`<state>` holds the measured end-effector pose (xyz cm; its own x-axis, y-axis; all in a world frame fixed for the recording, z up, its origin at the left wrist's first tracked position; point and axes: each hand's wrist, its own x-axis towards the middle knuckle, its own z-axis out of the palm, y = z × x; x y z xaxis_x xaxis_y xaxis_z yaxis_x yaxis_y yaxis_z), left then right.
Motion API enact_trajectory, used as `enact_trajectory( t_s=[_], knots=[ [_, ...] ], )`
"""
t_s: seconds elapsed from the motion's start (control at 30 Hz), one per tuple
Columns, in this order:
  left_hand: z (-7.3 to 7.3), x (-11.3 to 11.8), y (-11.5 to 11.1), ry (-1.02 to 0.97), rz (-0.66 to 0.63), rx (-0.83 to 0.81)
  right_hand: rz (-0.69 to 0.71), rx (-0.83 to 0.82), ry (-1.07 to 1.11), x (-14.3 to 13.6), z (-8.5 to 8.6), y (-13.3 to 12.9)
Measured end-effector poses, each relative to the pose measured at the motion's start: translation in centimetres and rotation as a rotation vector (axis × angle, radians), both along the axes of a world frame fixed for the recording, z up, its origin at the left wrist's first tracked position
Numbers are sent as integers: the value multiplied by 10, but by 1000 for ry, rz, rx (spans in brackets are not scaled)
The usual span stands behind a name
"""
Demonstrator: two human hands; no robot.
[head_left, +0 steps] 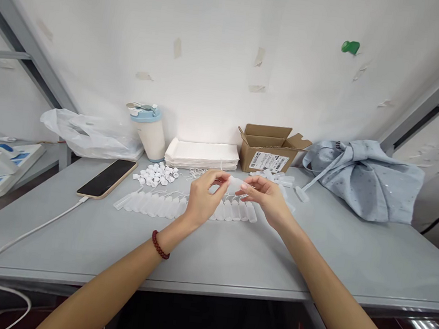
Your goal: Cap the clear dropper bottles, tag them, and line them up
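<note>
Left hand [207,194] and right hand [265,195] stand a little apart above the gray table [232,261], joined by one held piece: a translucent white tube [235,184]. Left thumb and fingertips pinch its left end; right thumb and fingertips grip its right end. Its long axis runs roughly crosswise, left to right, the right end slightly lower in view. Which end is open: cannot tell, too blurred.

Below the hands, a row of similar tubes [155,204] lies on the table, long axes running mainly wall to front edge. Near ends at the left of the row slant left; those at the right slant right. White caps [156,175] are heaped behind the row's left part, beside the phone [107,178].
</note>
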<state>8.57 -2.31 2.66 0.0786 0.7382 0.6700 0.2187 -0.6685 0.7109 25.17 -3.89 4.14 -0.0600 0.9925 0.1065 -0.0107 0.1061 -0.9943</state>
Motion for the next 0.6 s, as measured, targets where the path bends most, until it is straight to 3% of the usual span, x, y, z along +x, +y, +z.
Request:
enact_trajectory(
  t_s=[0.33,0.6],
  knots=[
    [-1,0,-2,181,13,216,117,120,-181,-6,-6,-3],
    [-9,2,-1,269,-37,366,77,147,-164,-7,-9,-1]
  ],
)
